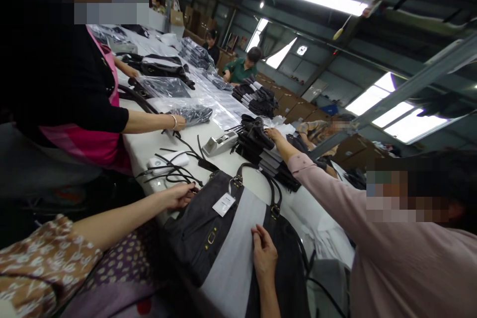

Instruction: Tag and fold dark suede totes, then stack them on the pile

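Note:
A dark grey handbag point(203, 223) with a wide light grey band point(233, 243) lies tilted in front of me, partly over the table's near edge. It has looped handles, brass-coloured fittings and a white hang tag point(224, 204). My left hand point(182, 196) is closed at the bag's upper left corner, its fingertips pinching the edge there. On the right half of the bag rests my right hand point(265, 254), fingers loosely bent and slightly apart, touching the band's right border. Nothing shows in its grasp.
Thin black straps point(173, 171) lie beside a white box point(169, 161) and a tape dispenser point(219, 144). A co-worker's hand point(274, 134) touches stacked dark bags point(270, 156) at right. Another co-worker's hand point(178, 122) is by a plastic-wrapped bag point(194, 113) at left.

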`<state>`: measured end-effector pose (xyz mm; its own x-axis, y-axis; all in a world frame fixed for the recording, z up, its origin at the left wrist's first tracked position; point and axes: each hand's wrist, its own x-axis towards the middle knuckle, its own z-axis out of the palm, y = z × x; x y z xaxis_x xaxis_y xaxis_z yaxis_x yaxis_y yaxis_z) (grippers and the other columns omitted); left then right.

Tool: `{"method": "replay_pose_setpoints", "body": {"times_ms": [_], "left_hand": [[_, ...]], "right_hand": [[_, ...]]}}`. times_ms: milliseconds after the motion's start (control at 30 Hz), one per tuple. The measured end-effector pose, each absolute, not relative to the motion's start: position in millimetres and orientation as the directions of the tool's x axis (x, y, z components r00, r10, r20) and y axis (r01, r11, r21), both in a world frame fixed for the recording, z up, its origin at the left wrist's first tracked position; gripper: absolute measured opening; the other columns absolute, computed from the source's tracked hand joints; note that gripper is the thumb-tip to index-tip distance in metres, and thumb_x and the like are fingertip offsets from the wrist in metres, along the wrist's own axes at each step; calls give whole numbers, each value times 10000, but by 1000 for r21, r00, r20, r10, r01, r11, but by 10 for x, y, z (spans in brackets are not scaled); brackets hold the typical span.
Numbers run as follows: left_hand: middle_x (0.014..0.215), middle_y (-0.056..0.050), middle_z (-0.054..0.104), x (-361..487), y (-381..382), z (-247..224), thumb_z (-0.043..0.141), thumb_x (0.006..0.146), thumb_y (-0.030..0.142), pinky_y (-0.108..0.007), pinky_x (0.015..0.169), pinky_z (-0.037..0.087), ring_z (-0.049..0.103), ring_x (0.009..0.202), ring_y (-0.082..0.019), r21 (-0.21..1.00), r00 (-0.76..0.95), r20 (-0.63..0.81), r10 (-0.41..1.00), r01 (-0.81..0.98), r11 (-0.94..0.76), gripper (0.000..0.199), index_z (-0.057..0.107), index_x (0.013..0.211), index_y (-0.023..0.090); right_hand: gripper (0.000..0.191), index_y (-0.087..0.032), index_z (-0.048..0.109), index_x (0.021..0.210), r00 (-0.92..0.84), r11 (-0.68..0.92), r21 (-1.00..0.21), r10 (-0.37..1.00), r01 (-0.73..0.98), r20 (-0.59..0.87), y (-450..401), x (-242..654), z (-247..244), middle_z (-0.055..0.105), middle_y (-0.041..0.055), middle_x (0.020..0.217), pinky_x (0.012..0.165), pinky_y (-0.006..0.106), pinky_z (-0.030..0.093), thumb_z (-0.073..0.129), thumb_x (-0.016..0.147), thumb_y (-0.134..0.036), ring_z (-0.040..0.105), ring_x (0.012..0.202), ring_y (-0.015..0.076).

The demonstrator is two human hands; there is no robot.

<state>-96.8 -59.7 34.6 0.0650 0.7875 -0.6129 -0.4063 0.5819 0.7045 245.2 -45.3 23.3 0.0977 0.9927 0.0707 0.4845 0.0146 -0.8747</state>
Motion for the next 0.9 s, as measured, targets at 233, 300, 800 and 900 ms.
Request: {"method": "replay_pose_setpoints", "body": {"times_ms": [233, 300, 800, 900], "left_hand": [[839, -34, 704, -1074, -860, 600, 698, 613, 664, -252, 553, 470, 633, 674, -181, 681, 336, -581, 741, -297, 669, 579, 600, 945, 200], [946, -43, 711, -1007, -938, 632, 801, 564, 504, -272, 603, 492, 659, 769, -212, 734, 292, -586, 756, -204, 648, 576, 588, 1013, 214], [1566, -50, 135, -1251, -1709, 1036, 812, 632, 283, -562, 1142, 106, 103, 1416, -364, 547, 542, 54, 839, 686, -479, 870, 388, 1385, 382], [1491, -4, 355, -1231, -1704, 851, 622, 764, 86, -523, 1160, 113, 236, 1397, -298, 391, 688, 73, 722, 646, -656, 631, 510, 1301, 397]], "right_hand": [[534, -123, 626, 1128, 86, 31, -885, 993, 465, 80, -443, 2458, 176, 703, 124, 1002, 917, 382, 471, 561, 741, -486, 646, 973, 247], [532, -125, 626, 1126, 83, 34, -881, 993, 471, 83, -430, 2456, 157, 703, 126, 999, 917, 391, 470, 561, 742, -487, 646, 971, 249], [588, -210, 557, 1269, -375, 384, -513, 918, 767, 127, -1395, 2835, 868, 575, 118, 1284, 1043, 478, 373, 608, 785, -540, 515, 1205, 280], [774, -262, 481, 1346, -484, 457, -300, 875, 838, -22, -1696, 2996, 850, 480, 112, 1389, 1070, 612, 252, 694, 682, -597, 401, 1299, 351]]}}
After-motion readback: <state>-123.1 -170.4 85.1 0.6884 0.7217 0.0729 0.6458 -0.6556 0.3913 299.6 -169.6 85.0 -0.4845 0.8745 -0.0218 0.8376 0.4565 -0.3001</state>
